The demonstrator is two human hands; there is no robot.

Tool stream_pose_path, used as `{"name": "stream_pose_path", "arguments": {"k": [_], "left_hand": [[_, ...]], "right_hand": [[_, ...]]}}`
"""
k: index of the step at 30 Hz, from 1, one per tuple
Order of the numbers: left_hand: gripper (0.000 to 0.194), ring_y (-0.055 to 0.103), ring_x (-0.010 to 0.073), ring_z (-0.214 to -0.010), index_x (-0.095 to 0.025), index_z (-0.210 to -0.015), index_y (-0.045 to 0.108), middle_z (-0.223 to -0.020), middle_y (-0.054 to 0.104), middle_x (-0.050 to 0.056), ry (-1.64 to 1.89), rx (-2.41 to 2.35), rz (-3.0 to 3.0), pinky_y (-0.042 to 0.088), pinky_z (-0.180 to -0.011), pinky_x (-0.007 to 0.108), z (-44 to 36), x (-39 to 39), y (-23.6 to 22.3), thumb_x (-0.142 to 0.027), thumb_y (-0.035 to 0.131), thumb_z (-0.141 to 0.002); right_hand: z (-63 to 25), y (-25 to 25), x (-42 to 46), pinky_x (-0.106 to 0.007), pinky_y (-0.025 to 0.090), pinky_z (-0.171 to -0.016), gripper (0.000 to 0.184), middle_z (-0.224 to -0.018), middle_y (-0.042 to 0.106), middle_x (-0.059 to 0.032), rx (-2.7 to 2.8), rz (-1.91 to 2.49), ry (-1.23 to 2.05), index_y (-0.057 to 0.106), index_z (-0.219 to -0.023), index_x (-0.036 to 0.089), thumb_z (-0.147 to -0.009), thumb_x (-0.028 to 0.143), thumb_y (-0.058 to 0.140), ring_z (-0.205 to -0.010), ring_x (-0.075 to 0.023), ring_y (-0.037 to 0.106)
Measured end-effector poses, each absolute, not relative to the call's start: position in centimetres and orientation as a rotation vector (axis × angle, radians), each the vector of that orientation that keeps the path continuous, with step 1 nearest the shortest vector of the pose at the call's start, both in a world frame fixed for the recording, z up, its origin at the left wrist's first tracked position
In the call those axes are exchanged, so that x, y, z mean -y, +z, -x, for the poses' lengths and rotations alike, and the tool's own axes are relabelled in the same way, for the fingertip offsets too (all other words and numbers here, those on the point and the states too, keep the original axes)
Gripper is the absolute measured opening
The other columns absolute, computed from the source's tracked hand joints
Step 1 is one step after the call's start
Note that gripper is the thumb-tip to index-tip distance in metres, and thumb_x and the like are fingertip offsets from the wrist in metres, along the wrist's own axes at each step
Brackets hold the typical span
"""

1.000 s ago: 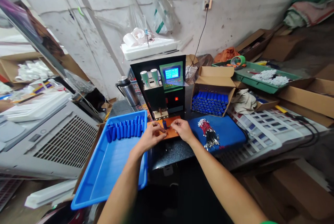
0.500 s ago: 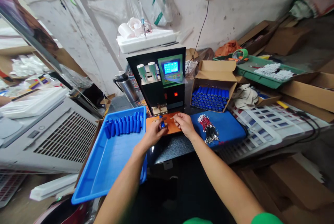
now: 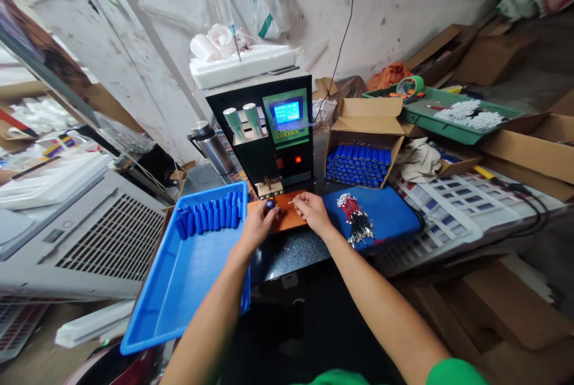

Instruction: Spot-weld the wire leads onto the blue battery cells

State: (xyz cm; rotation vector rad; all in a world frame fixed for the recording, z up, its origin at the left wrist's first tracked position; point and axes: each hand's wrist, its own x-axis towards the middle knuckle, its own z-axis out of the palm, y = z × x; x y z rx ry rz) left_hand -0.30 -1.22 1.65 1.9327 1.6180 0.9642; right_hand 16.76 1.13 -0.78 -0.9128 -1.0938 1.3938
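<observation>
Two bare hands are working close together at the front of a black spot-welding machine with a green control panel (image 3: 273,134), standing on a dark speckled table (image 3: 291,250). The left hand (image 3: 256,225) is gripping a small blue cylindrical battery cell (image 3: 269,204) upright on an orange work pad (image 3: 287,217), just under the machine's welding head. The right hand (image 3: 311,213) is pinching something thin beside the cell; it is too small to identify. Judging by this, the cell is being positioned for a weld, and the next move calls for steady alignment beneath the head. A blue plastic tray (image 3: 188,277) holding a row of matching cells is lying to the left. A bundle of red wires (image 3: 356,223) is resting on a blue mat (image 3: 390,217) to the right, near an open cardboard box of blue cells (image 3: 361,161).
</observation>
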Motion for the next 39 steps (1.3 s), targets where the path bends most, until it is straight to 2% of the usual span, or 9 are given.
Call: {"name": "stream_pose_path", "arguments": {"k": [3, 8, 11, 23, 29, 39], "left_hand": [[0.022, 0.052, 0.0164, -0.067, -0.018, -0.075, 0.057, -0.065, 0.055, 0.000, 0.970, -1.665, -2.014, 0.042, -0.066, 0.028, 0.5, 1.0, 1.4, -0.037, 0.052, -0.086], [0.018, 0.058, 0.0194, -0.084, -0.018, -0.092, 0.056, -0.088, 0.063, 0.005, 0.987, -1.538, -2.009, 0.046, -0.078, 0.033, 0.5, 1.0, 0.9, -0.033, 0.047, -0.089], [0.019, 0.059, 0.0207, -0.088, -0.018, -0.097, 0.055, -0.093, 0.064, 0.006, 0.988, -1.538, -1.973, 0.047, -0.082, 0.034, 0.3, 1.0, 0.6, -0.033, 0.047, -0.089], [0.017, 0.060, 0.0199, -0.085, -0.017, -0.098, 0.057, -0.089, 0.065, 0.006, 1.050, -1.553, -1.951, 0.048, -0.080, 0.034, -0.2, 1.2, -0.4, -0.029, 0.048, -0.089], [0.020, 0.061, 0.0216, -0.091, -0.017, -0.104, 0.055, -0.098, 0.065, 0.008, 1.086, -1.513, -1.960, 0.048, -0.085, 0.038, -0.4, 1.5, -0.3, -0.026, 0.046, -0.090], [0.021, 0.061, 0.0226, -0.091, -0.016, -0.106, 0.055, -0.098, 0.065, 0.010, 1.155, -1.489, -1.950, 0.048, -0.084, 0.038, -0.5, 1.5, -0.5, -0.024, 0.046, -0.089]], "right_hand": [[-16.7, -0.8, -1.2, -0.021, 0.030, -0.044, 0.023, -0.052, 0.049, 0.0051, 1.108, 0.930, 1.369, 0.057, -0.071, 0.019, -0.070, 0.041, 0.063, -0.046, -0.0089, 0.042], [-16.5, -0.8, -1.3, -0.021, 0.031, -0.044, 0.020, -0.053, 0.050, 0.0046, 1.119, 0.942, 1.343, 0.058, -0.070, 0.019, -0.071, 0.039, 0.062, -0.047, -0.0092, 0.044], [-16.5, -0.8, -1.2, -0.021, 0.032, -0.044, 0.020, -0.054, 0.051, 0.0044, 1.111, 0.945, 1.337, 0.057, -0.069, 0.019, -0.070, 0.038, 0.063, -0.047, -0.0096, 0.045], [-15.4, 0.0, -1.2, -0.021, 0.038, -0.047, 0.020, -0.059, 0.057, 0.0012, 1.138, 0.997, 1.350, 0.058, -0.067, 0.018, -0.069, 0.038, 0.061, -0.053, -0.0115, 0.052], [-13.9, 0.4, -1.5, -0.023, 0.043, -0.053, 0.019, -0.065, 0.064, -0.0017, 1.136, 0.989, 1.352, 0.062, -0.069, 0.017, -0.070, 0.037, 0.060, -0.060, -0.0139, 0.057], [-13.1, -1.1, -2.4, -0.025, 0.046, -0.058, 0.021, -0.070, 0.067, -0.0015, 1.283, 1.099, 1.173, 0.064, -0.071, 0.020, -0.072, 0.040, 0.059, -0.069, -0.0173, 0.060]]}}
